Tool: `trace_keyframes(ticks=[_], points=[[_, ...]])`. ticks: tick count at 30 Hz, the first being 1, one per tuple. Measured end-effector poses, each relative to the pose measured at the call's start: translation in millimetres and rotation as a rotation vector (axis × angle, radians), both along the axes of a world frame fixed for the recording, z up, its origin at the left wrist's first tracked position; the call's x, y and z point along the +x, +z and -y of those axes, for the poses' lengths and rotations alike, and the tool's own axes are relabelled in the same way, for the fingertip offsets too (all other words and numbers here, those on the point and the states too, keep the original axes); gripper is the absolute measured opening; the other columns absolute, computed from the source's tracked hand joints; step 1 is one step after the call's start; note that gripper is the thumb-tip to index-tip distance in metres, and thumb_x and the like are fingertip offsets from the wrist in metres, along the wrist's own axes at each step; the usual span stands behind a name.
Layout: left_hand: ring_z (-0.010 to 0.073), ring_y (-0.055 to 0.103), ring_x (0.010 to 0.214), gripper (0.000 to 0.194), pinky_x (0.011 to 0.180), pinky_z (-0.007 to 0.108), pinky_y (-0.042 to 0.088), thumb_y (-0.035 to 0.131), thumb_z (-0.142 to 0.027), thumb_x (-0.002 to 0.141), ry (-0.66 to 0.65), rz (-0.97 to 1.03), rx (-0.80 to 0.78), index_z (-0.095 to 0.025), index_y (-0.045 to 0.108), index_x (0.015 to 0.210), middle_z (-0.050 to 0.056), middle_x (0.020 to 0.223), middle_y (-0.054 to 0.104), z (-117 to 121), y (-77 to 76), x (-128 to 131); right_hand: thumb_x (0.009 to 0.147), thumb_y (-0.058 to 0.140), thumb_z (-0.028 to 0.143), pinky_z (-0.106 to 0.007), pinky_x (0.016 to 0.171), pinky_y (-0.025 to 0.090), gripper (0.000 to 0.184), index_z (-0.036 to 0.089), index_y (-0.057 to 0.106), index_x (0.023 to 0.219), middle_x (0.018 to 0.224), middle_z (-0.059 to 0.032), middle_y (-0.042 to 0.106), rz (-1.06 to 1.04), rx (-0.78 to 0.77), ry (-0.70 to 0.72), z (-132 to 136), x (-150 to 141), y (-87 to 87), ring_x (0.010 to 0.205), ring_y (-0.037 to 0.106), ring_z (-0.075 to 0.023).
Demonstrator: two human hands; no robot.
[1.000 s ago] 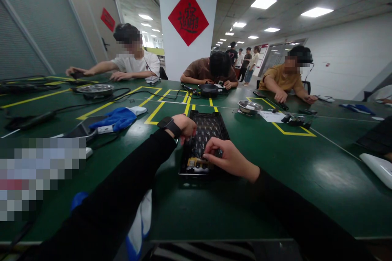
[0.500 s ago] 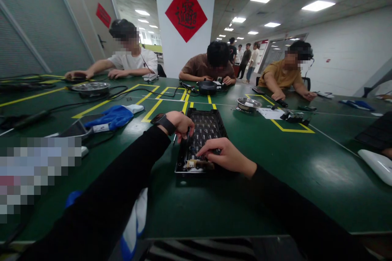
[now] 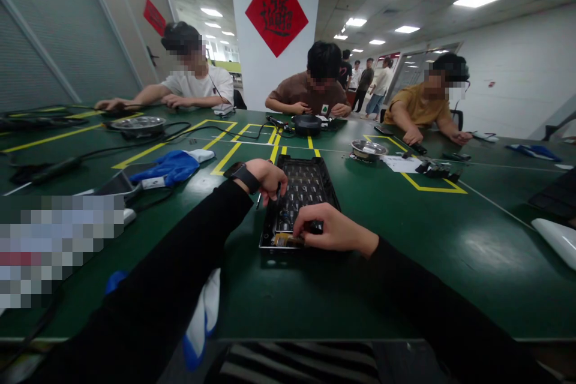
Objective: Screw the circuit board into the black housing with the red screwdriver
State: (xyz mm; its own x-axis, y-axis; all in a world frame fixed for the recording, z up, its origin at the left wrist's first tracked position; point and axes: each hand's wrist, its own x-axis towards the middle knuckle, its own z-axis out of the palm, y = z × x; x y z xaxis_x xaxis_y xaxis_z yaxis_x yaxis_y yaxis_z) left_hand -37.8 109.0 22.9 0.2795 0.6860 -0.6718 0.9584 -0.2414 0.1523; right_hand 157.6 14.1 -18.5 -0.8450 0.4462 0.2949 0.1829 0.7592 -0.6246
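In front of me on the green table lies an open black case (image 3: 330, 183), long side pointing away, with rows of small metallic parts inside. At its near end sits a small tan circuit board (image 3: 284, 240). My right hand (image 3: 330, 227) comes in from the right, thumb and fingers closed on the board's right end; the fingertips are partly hidden. My left hand (image 3: 266, 180), with a dark wristband, is bent over the case's left edge with curled fingers. A thin metal rod (image 3: 258, 200) shows just below it; whatever these fingers hold is too small to name.
Blue-and-white gloves (image 3: 173, 168) lie left of the case, near a black cable (image 3: 108, 153). Metal bowls stand farther back, one on the right (image 3: 368, 150). A white object (image 3: 555, 243) lies at the right edge. Three people sit working across the table.
My right index finger has drawn back from pointing and curled in towards the thumb at the board. The board's white connector no longer shows. My left hand stays nearly in place.
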Motion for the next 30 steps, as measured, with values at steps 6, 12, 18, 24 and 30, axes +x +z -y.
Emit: trace_keyframes(ticks=[6,12,18,24,30], points=[[0.0137,0.059,0.057,0.043,0.057,0.021,0.044,0.063,-0.024,0.068,-0.017,0.003,0.051,-0.021,0.054,0.110,0.005,0.067,0.068,1,1.2,1,0.074,0.056,0.011,-0.026,0.073,0.045,0.014,0.015,0.064,0.086,0.085,-0.0037,0.063,-0.002,0.007,0.049,0,2,0.1,0.077,0.057,-0.0132],[0.0135,0.061,0.060,0.045,0.058,0.020,0.044,0.058,-0.020,0.072,-0.021,-0.042,0.044,-0.020,0.049,0.116,0.004,0.067,0.068,2,0.2,5,0.081,0.058,0.024,-0.027,0.073,0.045,0.013,0.016,0.065,0.088,0.084,-0.0043,0.063,-0.056,-0.018,-0.018,-4,0,-3.7,0.078,0.057,-0.0137],[0.0168,0.063,0.065,0.050,0.058,0.022,0.046,0.058,-0.021,0.074,0.062,-0.024,-0.051,-0.022,0.045,0.122,0.005,0.067,0.068,-1,7.9,4,0.081,0.059,0.024,-0.028,0.074,0.045,0.013,0.017,0.066,0.089,0.085,-0.0045,0.064,-0.099,-0.028,-0.045,-6,1,-7.8,0.079,0.058,-0.0143],[0.0197,0.064,0.071,0.046,0.065,0.028,0.048,0.050,-0.021,0.079,0.095,-0.019,0.160,-0.016,0.045,0.125,0.008,0.072,0.067,3,59.3,18,0.083,0.056,0.026,-0.025,0.073,0.044,0.015,0.016,0.067,0.088,0.083,-0.0040,0.064,-0.101,-0.009,-0.055,-6,0,-8.1,0.077,0.058,-0.0129],[0.0206,0.056,0.095,0.032,0.085,0.030,0.040,0.042,-0.030,0.084,0.008,0.318,1.022,-0.012,0.058,0.105,0.009,0.092,0.063,61,95.1,66,0.081,0.058,0.024,-0.028,0.075,0.044,0.013,0.016,0.067,0.084,0.082,-0.0039,0.065,-0.107,-0.037,-0.075,-5,-1,-8.5,0.077,0.057,-0.0142]])
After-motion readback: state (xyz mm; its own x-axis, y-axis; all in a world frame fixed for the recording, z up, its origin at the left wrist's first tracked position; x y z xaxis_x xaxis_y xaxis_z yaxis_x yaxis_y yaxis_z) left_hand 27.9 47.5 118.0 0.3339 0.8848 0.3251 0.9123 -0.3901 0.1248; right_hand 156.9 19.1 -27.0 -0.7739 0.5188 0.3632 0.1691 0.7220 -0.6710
